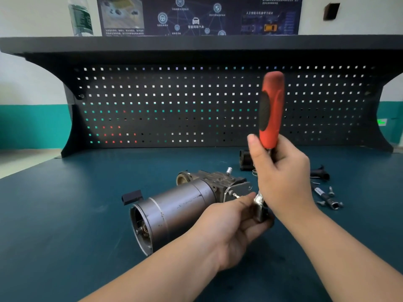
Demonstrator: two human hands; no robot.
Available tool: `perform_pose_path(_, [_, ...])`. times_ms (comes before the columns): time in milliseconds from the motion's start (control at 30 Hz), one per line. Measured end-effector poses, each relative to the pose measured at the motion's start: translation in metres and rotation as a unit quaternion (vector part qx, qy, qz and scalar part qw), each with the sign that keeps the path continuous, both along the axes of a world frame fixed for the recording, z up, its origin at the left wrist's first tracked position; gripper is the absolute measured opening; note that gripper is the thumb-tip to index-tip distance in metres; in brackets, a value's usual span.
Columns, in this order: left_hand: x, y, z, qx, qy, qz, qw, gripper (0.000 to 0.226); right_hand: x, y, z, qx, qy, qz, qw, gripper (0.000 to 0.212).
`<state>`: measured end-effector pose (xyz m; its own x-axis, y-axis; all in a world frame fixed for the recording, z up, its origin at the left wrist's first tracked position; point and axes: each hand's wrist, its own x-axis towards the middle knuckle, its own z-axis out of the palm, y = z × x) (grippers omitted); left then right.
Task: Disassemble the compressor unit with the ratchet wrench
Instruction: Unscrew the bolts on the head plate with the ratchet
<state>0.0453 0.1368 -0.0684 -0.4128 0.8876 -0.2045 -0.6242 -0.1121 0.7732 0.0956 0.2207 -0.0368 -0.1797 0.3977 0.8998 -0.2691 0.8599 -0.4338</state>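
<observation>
Setting: a dark teal tabletop (pixel 87 214) backed by a black perforated panel (pixel 174 105) under a dark shelf (pixel 196 43); a clear plastic bottle (pixel 80 16) stands on the shelf at far left, with a dark poster (pixel 196 16) on the wall behind.

Item 1: small black block (pixel 132 197), lying on the tabletop well left of the fingers, just beside the open end of the compressor.

Item 2: compressor unit (pixel 174 210), a grey metal cylinder lying on its side, open end toward the viewer, cast head at the far end. It sits directly left of both hands.

Item 3: left hand (pixel 231 227), fingers curled round the metal head of the ratchet wrench, which meets a bolt (pixel 235 194) on the compressor's end plate.

Item 4: ratchet wrench (pixel 271 110), red and black handle standing nearly upright.

Item 5: right hand (pixel 283 177), fingers and thumb wrapped round the lower part of the handle, above the left hand.

Item 6: black cylindrical part (pixel 245 160), on the tabletop behind the right fingers.

Item 7: to the right of the fingers, a black curved piece (pixel 320 173), a socket extension (pixel 327 198) and loose screws (pixel 331 190).
</observation>
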Motion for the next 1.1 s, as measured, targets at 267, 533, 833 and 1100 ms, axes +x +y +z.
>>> perform_pose_path(267, [0.001,0.001,0.003,0.012,-0.015,-0.011,1.000,0.023,-0.011,0.037,-0.018,-0.564,-0.070,0.006,0.823,0.024])
perform_pose_path(533, [0.001,-0.002,0.002,0.007,-0.017,0.003,1.000,0.021,0.001,0.001,-0.001,0.003,0.023,0.026,0.999,0.038])
perform_pose_path(833, [0.001,-0.001,0.005,0.009,-0.028,-0.017,0.999,0.015,-0.010,0.038,-0.017,-0.528,-0.085,-0.017,0.845,0.031])
perform_pose_path(1100, [0.001,-0.003,0.003,0.005,-0.015,0.006,1.000,0.018,0.003,0.006,0.004,0.017,-0.020,0.028,0.999,0.033])
